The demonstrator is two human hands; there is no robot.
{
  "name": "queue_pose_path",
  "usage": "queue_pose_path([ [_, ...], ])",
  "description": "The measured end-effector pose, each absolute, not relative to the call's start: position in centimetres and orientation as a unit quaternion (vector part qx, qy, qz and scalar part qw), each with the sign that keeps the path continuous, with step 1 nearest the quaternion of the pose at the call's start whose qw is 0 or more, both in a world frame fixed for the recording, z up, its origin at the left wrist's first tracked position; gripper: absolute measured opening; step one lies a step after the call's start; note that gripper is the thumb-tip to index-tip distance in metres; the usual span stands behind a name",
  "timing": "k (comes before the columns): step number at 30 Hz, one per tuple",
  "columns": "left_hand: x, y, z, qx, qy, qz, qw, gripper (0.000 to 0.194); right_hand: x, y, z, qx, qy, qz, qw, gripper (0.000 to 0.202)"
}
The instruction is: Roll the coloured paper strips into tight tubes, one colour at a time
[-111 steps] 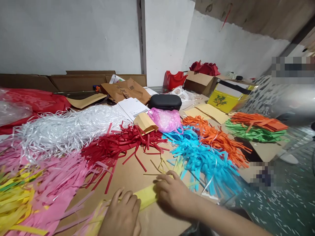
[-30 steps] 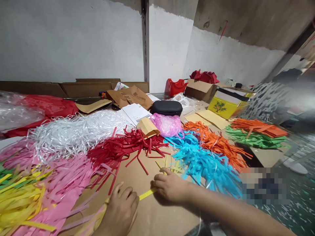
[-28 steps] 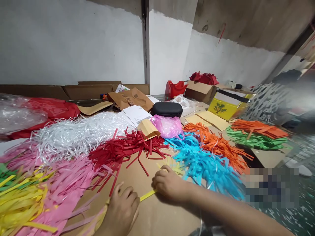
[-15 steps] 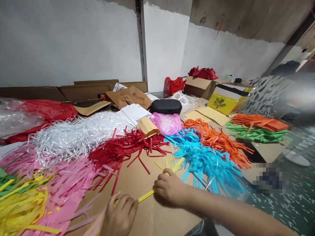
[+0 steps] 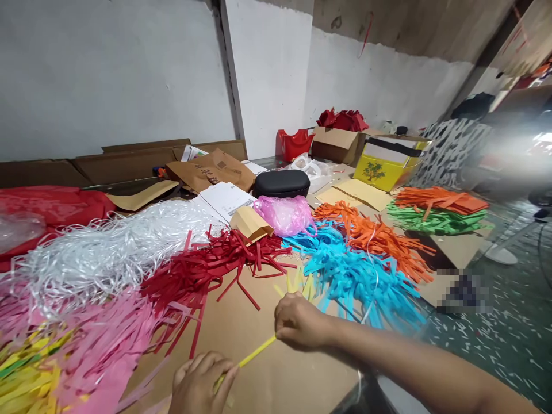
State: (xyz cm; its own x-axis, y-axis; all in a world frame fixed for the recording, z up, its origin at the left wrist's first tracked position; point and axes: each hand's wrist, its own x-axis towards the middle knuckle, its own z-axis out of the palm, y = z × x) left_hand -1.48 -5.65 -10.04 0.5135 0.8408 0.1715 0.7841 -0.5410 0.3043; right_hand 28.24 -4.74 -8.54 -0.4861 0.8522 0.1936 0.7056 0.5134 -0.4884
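A narrow yellow strip (image 5: 257,351) runs between my two hands, stretched just above the brown cardboard. One end is pinched in my left hand (image 5: 202,380), at the bottom of the view with its fingers closed. My right hand (image 5: 294,321) is closed in a fist around the other part, and loose yellow strip ends (image 5: 304,282) fan out beyond its knuckles. Just past the hands lie dark red strips (image 5: 215,261) and a bundle of light blue strips (image 5: 357,279). What lies inside the right fist is hidden.
White shiny strands (image 5: 116,247), pink strips (image 5: 107,333) and yellow strips (image 5: 30,374) pile up on the left. Orange strips (image 5: 375,241) lie at the right. Behind stand a black case (image 5: 282,183), a pink plastic bag (image 5: 284,215) and a yellow box (image 5: 379,164).
The whole view has shifted slightly. My right hand has turned a little, and the yellow ends beyond it now spread upward. The strip stays stretched between both hands.
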Motion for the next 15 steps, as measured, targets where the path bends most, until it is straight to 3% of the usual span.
queue_pose_path([
  [4, 0.2, -6.1, -8.5, 0.861, 0.479, 0.161, 0.054, 0.017, 27.7, -4.7, -7.5, -0.475, -0.846, 0.153, 0.189, 0.007],
  [7, 1.2, -6.1, -8.1, 0.899, 0.380, 0.217, -0.006, 0.032, 27.6, -5.0, -6.9, -0.412, -0.890, 0.093, 0.172, 0.004],
  [11, 2.5, -6.1, -9.0, 0.913, 0.308, 0.253, -0.090, 0.031, 27.3, -5.3, -7.3, -0.301, -0.937, -0.087, 0.152, 0.026],
  [15, 3.9, -5.6, -9.4, 0.905, 0.312, 0.264, -0.114, 0.032, 26.7, -4.8, -8.2, -0.304, -0.932, -0.119, 0.159, 0.029],
])
